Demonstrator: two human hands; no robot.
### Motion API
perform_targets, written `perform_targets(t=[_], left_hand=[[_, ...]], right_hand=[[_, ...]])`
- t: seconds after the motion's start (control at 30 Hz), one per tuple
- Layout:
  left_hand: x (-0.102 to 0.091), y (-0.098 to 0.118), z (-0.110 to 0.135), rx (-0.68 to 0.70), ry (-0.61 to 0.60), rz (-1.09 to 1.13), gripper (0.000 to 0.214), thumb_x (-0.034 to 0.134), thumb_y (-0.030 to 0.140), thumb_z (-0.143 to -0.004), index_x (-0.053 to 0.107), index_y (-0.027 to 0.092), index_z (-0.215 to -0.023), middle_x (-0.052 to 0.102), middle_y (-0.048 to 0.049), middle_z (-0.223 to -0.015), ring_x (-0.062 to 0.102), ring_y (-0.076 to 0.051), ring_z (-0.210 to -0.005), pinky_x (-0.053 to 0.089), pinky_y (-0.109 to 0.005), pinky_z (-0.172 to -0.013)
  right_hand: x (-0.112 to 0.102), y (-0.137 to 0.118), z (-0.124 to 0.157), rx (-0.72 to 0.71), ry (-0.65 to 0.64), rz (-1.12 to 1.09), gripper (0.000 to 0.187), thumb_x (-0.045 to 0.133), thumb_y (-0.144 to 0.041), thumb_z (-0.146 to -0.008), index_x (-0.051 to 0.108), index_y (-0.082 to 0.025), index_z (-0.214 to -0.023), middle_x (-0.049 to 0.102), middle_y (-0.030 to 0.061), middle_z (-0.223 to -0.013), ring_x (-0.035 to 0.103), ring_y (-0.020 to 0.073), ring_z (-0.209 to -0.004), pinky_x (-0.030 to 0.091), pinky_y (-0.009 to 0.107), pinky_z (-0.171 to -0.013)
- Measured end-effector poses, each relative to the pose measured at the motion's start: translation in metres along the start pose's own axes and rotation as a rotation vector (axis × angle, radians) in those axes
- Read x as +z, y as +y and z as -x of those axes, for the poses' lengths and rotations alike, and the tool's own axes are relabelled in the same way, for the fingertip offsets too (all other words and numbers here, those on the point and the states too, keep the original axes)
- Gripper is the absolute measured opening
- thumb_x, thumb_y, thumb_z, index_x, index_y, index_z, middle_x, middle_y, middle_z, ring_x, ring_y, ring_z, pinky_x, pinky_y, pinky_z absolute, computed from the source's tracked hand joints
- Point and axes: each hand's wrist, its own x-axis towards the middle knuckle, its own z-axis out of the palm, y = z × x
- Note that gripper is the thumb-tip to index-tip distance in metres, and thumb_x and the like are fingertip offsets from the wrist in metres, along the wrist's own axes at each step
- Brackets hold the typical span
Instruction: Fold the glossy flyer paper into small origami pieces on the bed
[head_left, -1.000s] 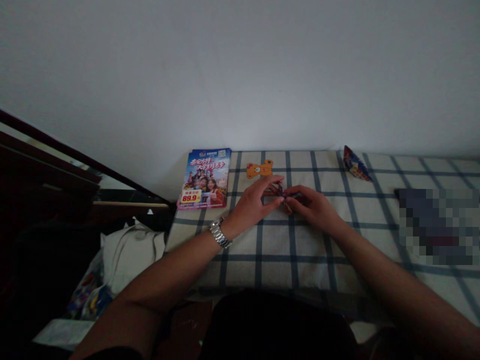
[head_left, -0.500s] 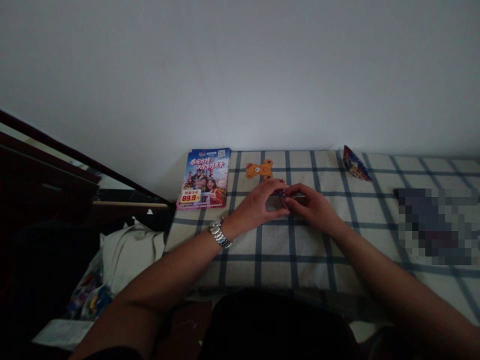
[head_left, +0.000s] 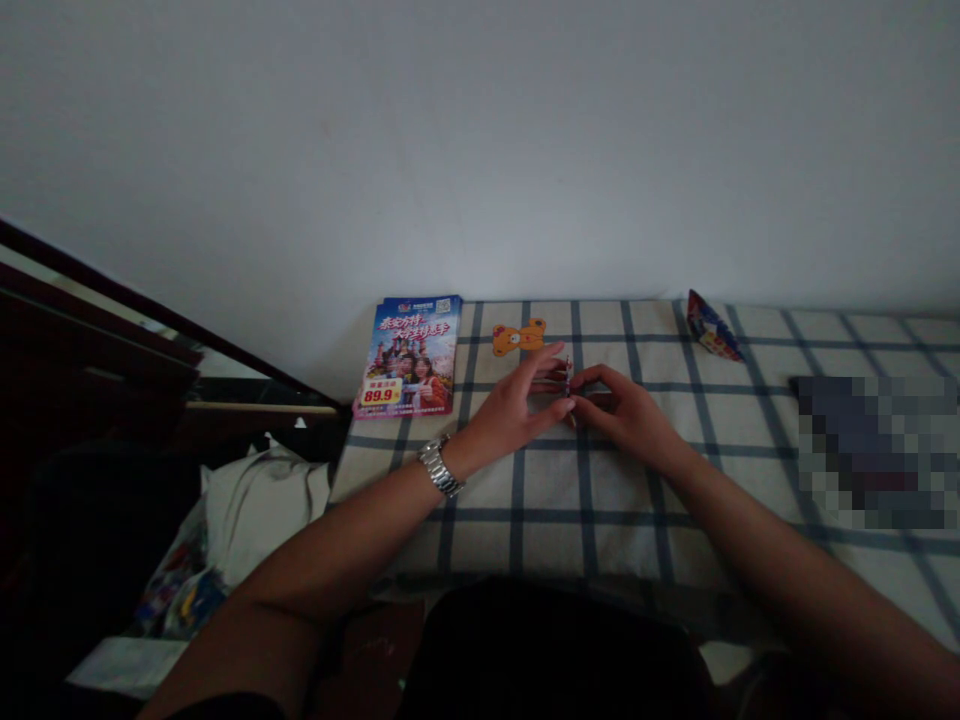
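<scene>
far left, the flyer [head_left: 409,355] shows "89.9" on its price tag, the rest too small to read. then an orange bear cutout [head_left: 519,337]. my left hand [head_left: 517,405] has thumb and forefinger closed on the small folded paper [head_left: 568,385], mid checked table [head_left: 600,500]. my right hand [head_left: 626,410] pinches its other side. mid-fold, i'd judge; any crease wants a steady two-sided pinch.

Bare white wall [head_left: 480,130], checked tablecloth [head_left: 600,500], dark wooden frame [head_left: 90,340] left, dim light
</scene>
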Motion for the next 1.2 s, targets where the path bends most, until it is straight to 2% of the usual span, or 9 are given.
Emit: perform_targets(t=[0.17, 0.43, 0.73, 0.87, 1.03, 1.2], left_hand=[[0.0000, -0.0039, -0.0011, -0.008, -0.001, 0.040, 0.051, 0.068, 0.044, -0.102, 0.054, 0.025, -0.148, 0.064, -0.0138, -0.145, 0.069, -0.026, -0.126, 0.059, -0.046, -0.110], [0.0007, -0.0001, -0.0021, -0.023, 0.024, 0.042, 0.041, 0.066, 0.036, -0.103, 0.060, 0.026, -0.142, 0.068, -0.0110, -0.135, 0.069, -0.022, -0.121, 0.060, -0.040, -0.104], [0.0002, 0.0030, -0.0035, -0.070, 0.030, 0.055, 0.039, 0.072, 0.032, -0.099, 0.061, 0.024, -0.136, 0.071, -0.0092, -0.125, 0.071, -0.021, -0.114, 0.062, -0.038, -0.099], [0.0002, 0.0036, -0.0033, -0.055, 0.037, 0.063, 0.039, 0.071, 0.029, -0.099, 0.062, 0.024, -0.137, 0.070, -0.0090, -0.127, 0.070, -0.020, -0.116, 0.061, -0.037, -0.101], [-0.0004, 0.0042, -0.0023, -0.039, 0.031, 0.049, 0.040, 0.070, 0.032, -0.100, 0.061, 0.025, -0.139, 0.069, -0.0093, -0.131, 0.069, -0.021, -0.119, 0.062, -0.037, -0.101], [-0.0001, 0.0028, -0.0026, -0.037, 0.034, 0.056, 0.040, 0.071, 0.031, -0.099, 0.062, 0.025, -0.138, 0.068, -0.0098, -0.132, 0.069, -0.021, -0.119, 0.061, -0.037, -0.101]], right_hand=[[0.0005, -0.0004, -0.0003, -0.002, -0.004, -0.005, 0.031, 0.073, -0.048, -0.093, 0.062, -0.025, -0.111, 0.076, 0.0047, -0.100, 0.076, 0.0188, -0.075, 0.063, 0.032, -0.067], [0.0016, 0.0033, 0.0007, -0.034, -0.035, 0.045, 0.029, 0.071, -0.045, -0.096, 0.061, -0.025, -0.115, 0.077, 0.0037, -0.093, 0.075, 0.0192, -0.074, 0.060, 0.031, -0.062], [0.0015, 0.0053, 0.0010, -0.017, -0.047, 0.050, 0.030, 0.071, -0.044, -0.095, 0.060, -0.025, -0.116, 0.078, 0.0030, -0.090, 0.075, 0.0198, -0.075, 0.059, 0.031, -0.063], [0.0016, 0.0054, 0.0011, -0.012, -0.063, 0.026, 0.031, 0.070, -0.045, -0.096, 0.059, -0.026, -0.118, 0.078, 0.0029, -0.090, 0.076, 0.0202, -0.075, 0.059, 0.031, -0.062], [0.0003, 0.0065, 0.0015, -0.030, -0.068, 0.029, 0.032, 0.071, -0.044, -0.096, 0.058, -0.026, -0.119, 0.078, 0.0029, -0.091, 0.077, 0.0210, -0.079, 0.062, 0.033, -0.068], [-0.0009, 0.0062, 0.0009, -0.033, -0.064, 0.049, 0.034, 0.072, -0.044, -0.095, 0.059, -0.025, -0.121, 0.078, 0.0038, -0.093, 0.077, 0.0204, -0.076, 0.061, 0.032, -0.065]])
